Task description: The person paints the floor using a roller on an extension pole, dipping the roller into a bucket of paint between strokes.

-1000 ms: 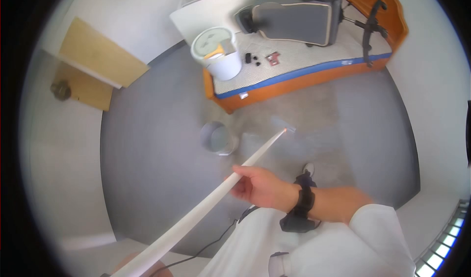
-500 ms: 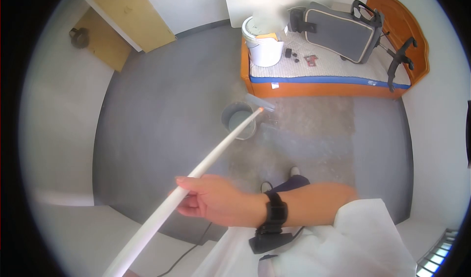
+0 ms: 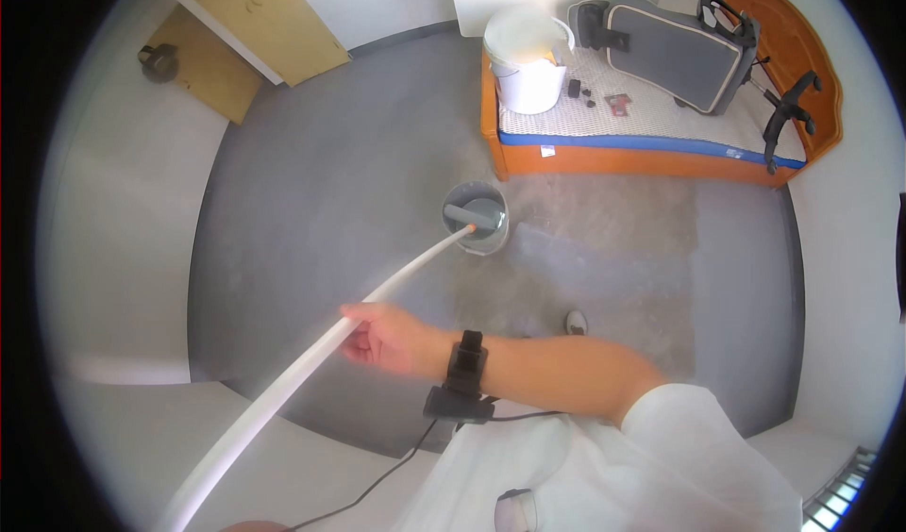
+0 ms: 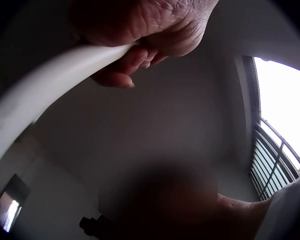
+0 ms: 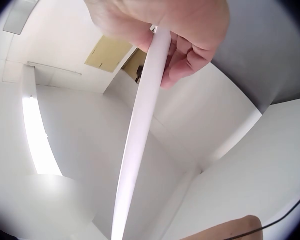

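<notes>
A long white pole (image 3: 269,400) slants from the lower left of the head view up to a grey paint roller (image 3: 467,217). The roller overlaps the inside of a bucket (image 3: 500,235) holding grey liquid, which stands on the floor. My right hand (image 3: 389,337) grips the pole partway along, thumb on top and fingers curled beneath. In the right wrist view, the pole (image 5: 140,125) runs out from that hand (image 5: 180,30). My left hand (image 4: 150,30) is curled round the pole (image 4: 50,85) in the left wrist view; in the head view, only some skin shows at the bottom edge.
An orange wooden bed frame (image 3: 623,162) stands at the back, with a white bucket (image 3: 530,84), an upturned office chair (image 3: 675,56) and small items on its mattress. A smeared, wet-looking patch (image 3: 590,258) covers floor before it. A cable (image 3: 387,480) hangs near my body.
The roller has moved from the floor patch, left past the bucket's rim, to over the bucket's inside. My right hand has shifted left with the pole, still gripping it. The head view has turned.
</notes>
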